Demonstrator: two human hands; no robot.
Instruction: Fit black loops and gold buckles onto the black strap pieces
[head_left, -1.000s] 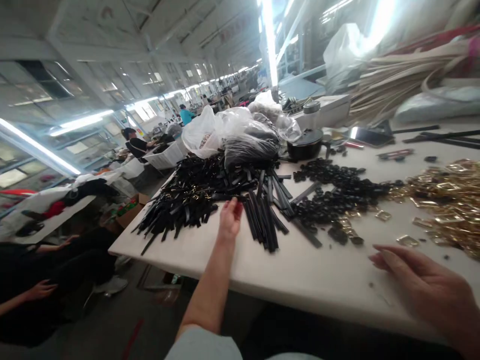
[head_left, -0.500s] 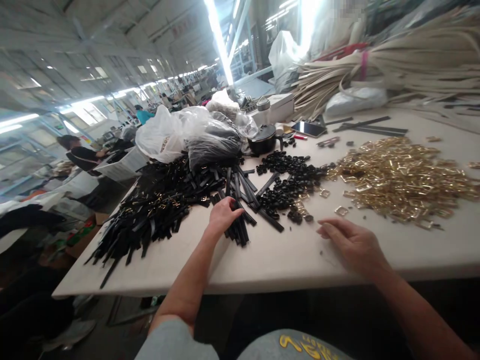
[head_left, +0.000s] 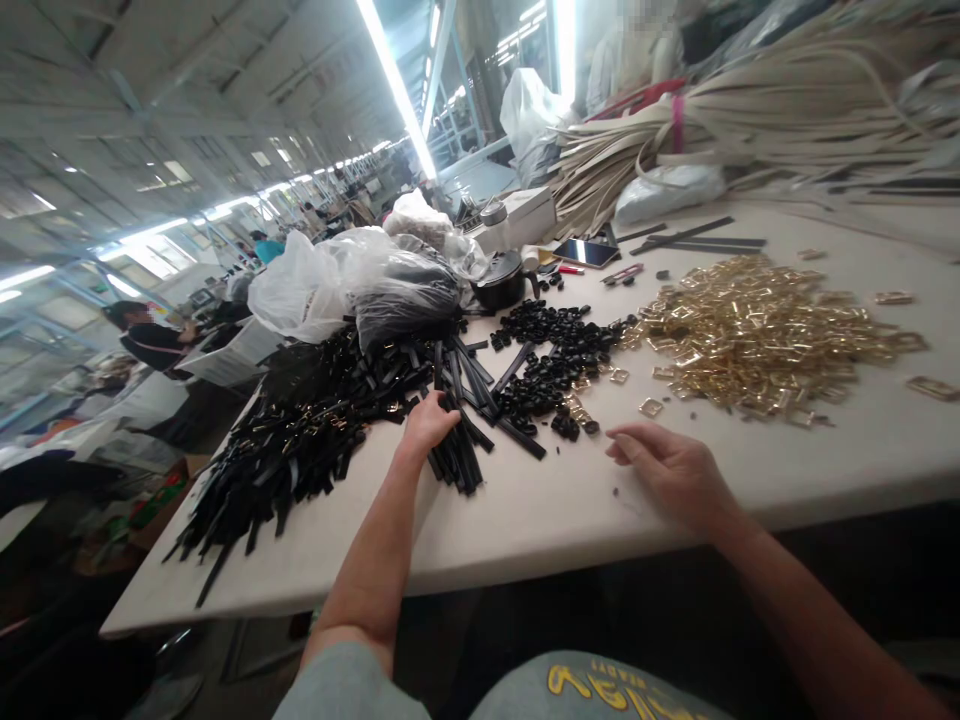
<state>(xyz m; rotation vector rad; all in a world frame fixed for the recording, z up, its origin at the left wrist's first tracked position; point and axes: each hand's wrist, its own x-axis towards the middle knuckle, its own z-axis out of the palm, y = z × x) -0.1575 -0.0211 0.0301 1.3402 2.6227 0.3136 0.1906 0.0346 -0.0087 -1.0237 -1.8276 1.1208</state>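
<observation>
1 table (head_left: 540, 510) bearing 1 sheaf of strips (head_left: 459, 465), long axis toward the near edge, just right of the nearer left hand (head_left: 430, 424), right hand (head_left: 671, 470) well apart; fingers of both curled, any pinch impossible to tell.

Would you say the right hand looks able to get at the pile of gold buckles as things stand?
Most likely yes: the right hand is close to the near side of the pile of gold buckles, and nothing tall seems to stand between them.

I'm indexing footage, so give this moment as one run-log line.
left hand: at black strips | right hand: near loose gold frame | on table: small black pieces
</observation>
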